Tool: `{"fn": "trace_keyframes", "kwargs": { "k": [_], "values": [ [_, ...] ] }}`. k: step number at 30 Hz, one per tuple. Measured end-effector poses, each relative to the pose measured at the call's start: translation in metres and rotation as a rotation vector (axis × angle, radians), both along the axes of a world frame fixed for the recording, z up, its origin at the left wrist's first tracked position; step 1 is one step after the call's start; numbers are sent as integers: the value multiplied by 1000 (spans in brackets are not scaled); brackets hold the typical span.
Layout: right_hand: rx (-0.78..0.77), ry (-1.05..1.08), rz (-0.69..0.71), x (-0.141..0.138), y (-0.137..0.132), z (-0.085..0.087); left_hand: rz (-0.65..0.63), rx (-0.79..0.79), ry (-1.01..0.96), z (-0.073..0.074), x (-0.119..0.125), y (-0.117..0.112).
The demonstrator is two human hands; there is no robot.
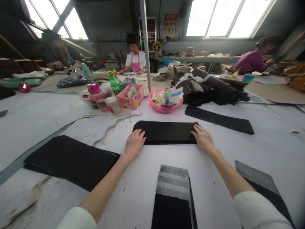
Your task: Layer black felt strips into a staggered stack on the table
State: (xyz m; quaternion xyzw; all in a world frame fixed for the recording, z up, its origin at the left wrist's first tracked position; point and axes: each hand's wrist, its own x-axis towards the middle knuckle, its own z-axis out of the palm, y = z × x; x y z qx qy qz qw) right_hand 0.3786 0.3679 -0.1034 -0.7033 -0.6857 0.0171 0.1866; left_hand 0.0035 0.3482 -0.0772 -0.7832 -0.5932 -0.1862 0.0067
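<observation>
The ends of the flat rectangular stack of thin black sheets (170, 133) are taken by our left hand (135, 142) and right hand (202, 137). On its near side we have a strip of bare white tabletop (164, 155) to pass over, until a stepped pile of black strips with pale grey ends (172, 203) blocks the middle. Left of the stack, a broad fanned pile of black sheets (71, 160) stands in our way. Beyond the stack, a narrow gap lies before the round pink plastic basket (164, 110). Right of it, we have open room short of a long, flat black strip (219, 119).
</observation>
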Motion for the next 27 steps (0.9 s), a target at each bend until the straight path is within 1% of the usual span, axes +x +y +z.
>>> {"fn": "trace_keyframes", "kwargs": {
  "k": [1, 3, 5, 7, 8, 10, 11, 12, 13, 14, 16, 18, 20, 22, 25, 27],
  "values": [
    [-14, 3, -2, 1, 2, 0, 3, -16, 23, -1, 1, -2],
    [-34, 14, -4, 1, 3, 8, 13, -33, 53, 1, 2, -5],
    [-24, 30, -15, -2, 0, 25, 13, -45, 65, 8, 2, -13],
    [28, 46, -40, -12, -16, 44, -5, -56, 58, 19, 4, -33],
    [55, 55, -44, -20, -31, 53, -28, -67, 44, 25, 6, -47],
    [58, 79, 4, -40, -74, 67, -129, -122, -55, 35, 12, -87],
    [26, 99, 71, -51, -101, 72, -205, -171, -115, 40, 16, -111],
    [-38, 147, 189, -62, -131, 75, -280, -224, -166, 43, 20, -137],
    [-98, 171, 283, -73, -161, 76, -329, -275, -208, 46, 24, -163],
    [-135, 166, 341, -82, -190, 76, -338, -312, -243, 47, 28, -189],
    [-165, 143, 383, -95, -239, 72, -318, -352, -284, 47, 34, -235],
    [-160, 129, 364, -103, -273, 66, -302, -364, -300, 44, 37, -274],
    [-151, 124, 351, -110, -294, 63, -321, -357, -302, 38, 36, -302],
    [-157, 122, 377, -117, -310, 64, -345, -344, -297, 34, 31, -321],
    [-198, 122, 437, -128, -334, 67, -348, -360, -285, 32, 19, -337],
    [-230, 116, 425, -130, -351, 70, -346, -390, -279, 34, 11, -344]
  ]
}}
